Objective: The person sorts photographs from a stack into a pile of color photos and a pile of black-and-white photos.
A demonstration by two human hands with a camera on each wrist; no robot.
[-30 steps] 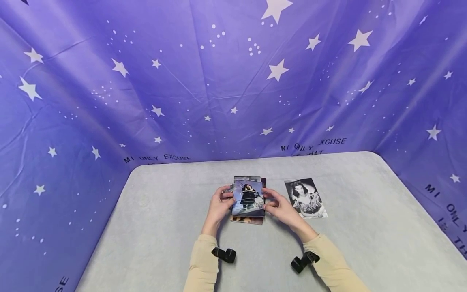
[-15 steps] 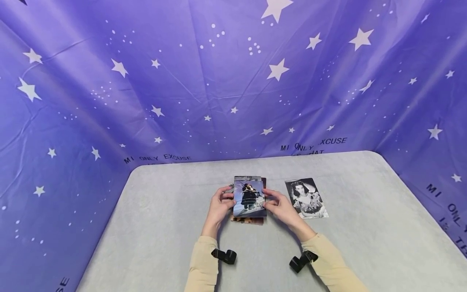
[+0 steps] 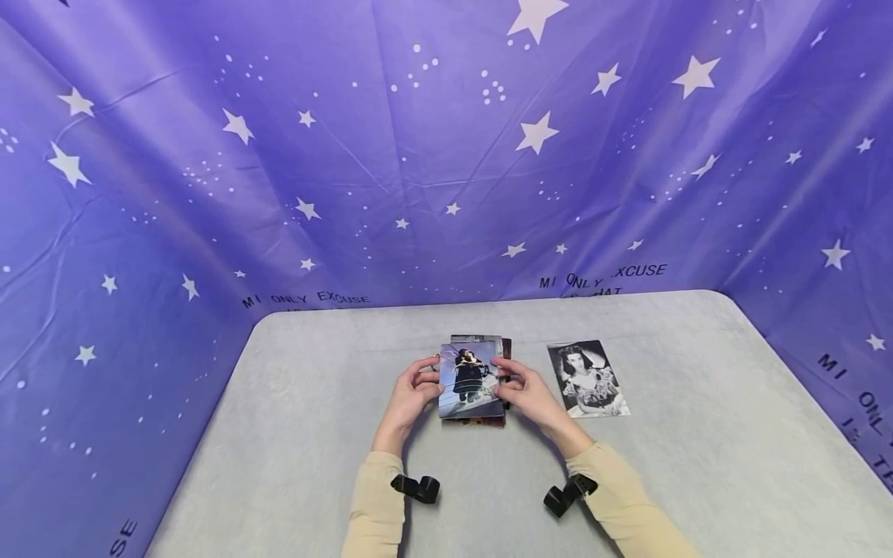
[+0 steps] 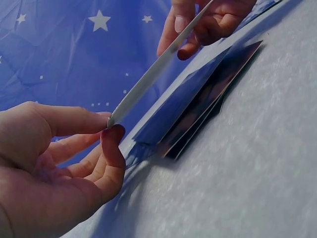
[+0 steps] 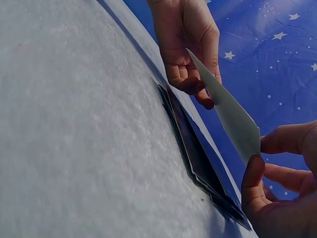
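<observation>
My left hand (image 3: 412,395) pinches the left edge of a photo card (image 3: 466,381) with a dark-clad couple on a blue ground. At the opposite edge, the right hand (image 3: 525,394) pinches it between thumb and fingers. In the left wrist view the card (image 4: 153,74) is raised and seen nearly edge-on, its pale back toward the table. Beneath it lies a loose, uneven stack of photo cards (image 4: 208,99), also visible in the right wrist view as a fanned stack (image 5: 190,141). From above, the held card covers most of that stack.
To the right, a black-and-white portrait photo (image 3: 589,380) lies flat on the grey table (image 3: 314,434). A purple-blue curtain with white stars (image 3: 418,155) hangs behind the table and along both sides. Both wrists wear black strapped cameras.
Both hands and the held card have shifted slightly left and toward the body, off the stack's right side. The portrait photo on the right stays where it was.
</observation>
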